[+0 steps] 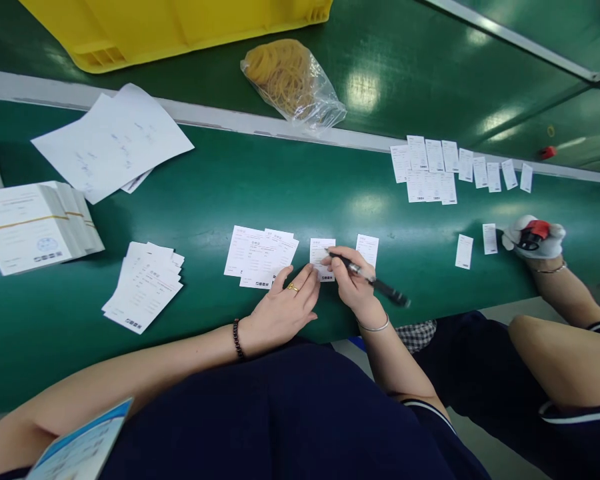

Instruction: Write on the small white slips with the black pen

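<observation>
Where the pen (383, 287) slants down with its tip at the printed face, the card (322, 248) lies on the green table (195, 207), toward the near edge and around the middle. The right hand (351, 275) is clasped round the pen, whose back end reaches right and nearer. The left hand (280, 307) lies flat, grasping nothing, its fingers side by side and its fingertips at the card's near left corner; the thumb stands apart, by the edge of some overlapping cards (257, 257).

Just right of the card lies a spare card (368, 248), partly behind the right hand. Well to the left is a loose pile (143, 287), and beyond it, banded bundles (27, 227) and large sheets (115, 143). On the far side, a clear bag (293, 83) of rubber bands sits near a yellow bin (180, 27).

To the right, a co-worker's gloved hand (535, 239) is curled round a red and black tool (536, 233), with two cards (464, 251) left of it. Farther off are rows of cards (425, 167), some overlapping, others spaced out rightward.
</observation>
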Demonstrator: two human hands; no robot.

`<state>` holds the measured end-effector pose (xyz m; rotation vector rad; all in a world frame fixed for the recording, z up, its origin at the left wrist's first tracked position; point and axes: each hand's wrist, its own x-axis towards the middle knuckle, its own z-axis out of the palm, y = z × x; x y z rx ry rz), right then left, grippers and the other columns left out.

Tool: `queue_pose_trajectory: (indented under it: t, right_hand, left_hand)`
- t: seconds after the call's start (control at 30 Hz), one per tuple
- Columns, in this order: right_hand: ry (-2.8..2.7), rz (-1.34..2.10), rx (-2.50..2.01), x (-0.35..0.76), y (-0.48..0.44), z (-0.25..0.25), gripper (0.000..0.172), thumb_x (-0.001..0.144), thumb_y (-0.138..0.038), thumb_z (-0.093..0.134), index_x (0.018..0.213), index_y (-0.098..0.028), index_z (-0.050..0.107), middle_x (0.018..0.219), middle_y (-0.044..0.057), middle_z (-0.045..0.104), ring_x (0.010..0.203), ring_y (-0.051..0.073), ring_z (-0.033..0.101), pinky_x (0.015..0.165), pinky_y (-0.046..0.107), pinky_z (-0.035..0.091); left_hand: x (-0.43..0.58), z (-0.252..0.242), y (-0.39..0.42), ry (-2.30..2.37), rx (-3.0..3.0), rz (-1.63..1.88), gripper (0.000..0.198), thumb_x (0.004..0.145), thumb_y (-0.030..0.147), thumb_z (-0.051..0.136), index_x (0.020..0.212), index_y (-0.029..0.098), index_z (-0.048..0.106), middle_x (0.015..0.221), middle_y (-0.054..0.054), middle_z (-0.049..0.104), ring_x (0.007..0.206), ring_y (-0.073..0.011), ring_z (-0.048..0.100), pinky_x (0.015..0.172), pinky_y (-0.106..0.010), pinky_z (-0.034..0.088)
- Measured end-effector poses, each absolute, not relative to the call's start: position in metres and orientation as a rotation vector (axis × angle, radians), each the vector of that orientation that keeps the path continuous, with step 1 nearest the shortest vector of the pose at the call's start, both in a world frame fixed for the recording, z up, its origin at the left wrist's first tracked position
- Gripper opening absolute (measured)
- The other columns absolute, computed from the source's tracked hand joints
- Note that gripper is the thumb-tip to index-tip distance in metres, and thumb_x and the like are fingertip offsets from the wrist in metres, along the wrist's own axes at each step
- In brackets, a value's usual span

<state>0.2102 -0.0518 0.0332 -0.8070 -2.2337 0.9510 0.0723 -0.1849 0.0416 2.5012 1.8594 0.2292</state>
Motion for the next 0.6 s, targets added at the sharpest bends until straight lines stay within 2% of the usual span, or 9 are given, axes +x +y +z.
queue_pose_trajectory:
  t: [0.07, 0.2, 0.37, 0.47, 0.6]
  right_hand:
    - [-2.337, 0.854, -0.731, 0.217, -0.057, 0.038, 0.026, 0.097, -0.021, 0.047, 0.120, -0.026, 0.059, 0.090, 0.004, 0.074, 0.078, 0.017, 0.070, 0.068, 0.033, 0.057]
    - [-2.622, 0.477, -0.518, 0.239, -0.058, 0.040, 0.026, 0.094, -0.021, 0.054, 0.117, -0.026, 0.064, 0.089, 0.005, 0.074, 0.093, 0.023, 0.068, 0.076, 0.038, 0.052]
    - [-2.632, 0.164, -0.586, 0.266, -0.042, 0.041, 0.029, 0.090, -0.018, 0.060, 0.118, -0.027, 0.064, 0.094, 0.007, 0.074, 0.094, 0.025, 0.068, 0.080, 0.040, 0.048]
    - [-2.555, 0.189, -0.576, 0.257, -0.043, 0.046, 0.031, 0.089, -0.018, 0.061, 0.119, -0.027, 0.062, 0.099, 0.008, 0.075, 0.099, 0.027, 0.067, 0.083, 0.044, 0.050]
    - [-2.671, 0.456, -0.308, 0.211, -0.062, 0.045, 0.027, 0.091, -0.019, 0.059, 0.116, -0.029, 0.061, 0.119, 0.005, 0.072, 0.119, 0.027, 0.061, 0.093, 0.048, 0.053]
  left_hand:
    - [0.066, 0.044, -0.191, 1.884, 2.487, 0.291, 0.048, 0.100, 0.042, 0.044, 0.133, 0.009, 0.055, 0.143, -0.017, 0.052, 0.138, -0.0283, 0.041, 0.108, -0.045, 0.036]
    - [0.043, 0.048, -0.214, 1.978, 2.388, 0.419, 0.041, 0.098, 0.041, 0.049, 0.123, 0.011, 0.062, 0.136, -0.015, 0.059, 0.135, -0.0285, 0.046, 0.111, -0.045, 0.029]
    - [0.022, 0.046, -0.240, 2.098, 2.235, 0.461, 0.038, 0.098, 0.038, 0.052, 0.123, 0.011, 0.061, 0.135, -0.015, 0.059, 0.131, -0.0295, 0.051, 0.112, -0.046, 0.027]
    - [0.019, 0.042, -0.246, 2.130, 2.196, 0.489, 0.040, 0.097, 0.038, 0.053, 0.127, 0.011, 0.059, 0.137, -0.016, 0.057, 0.131, -0.0312, 0.050, 0.113, -0.049, 0.026]
    - [0.018, 0.039, -0.247, 2.120, 2.192, 0.454, 0.042, 0.097, 0.037, 0.052, 0.131, 0.013, 0.057, 0.142, -0.017, 0.053, 0.133, -0.0318, 0.049, 0.116, -0.053, 0.022]
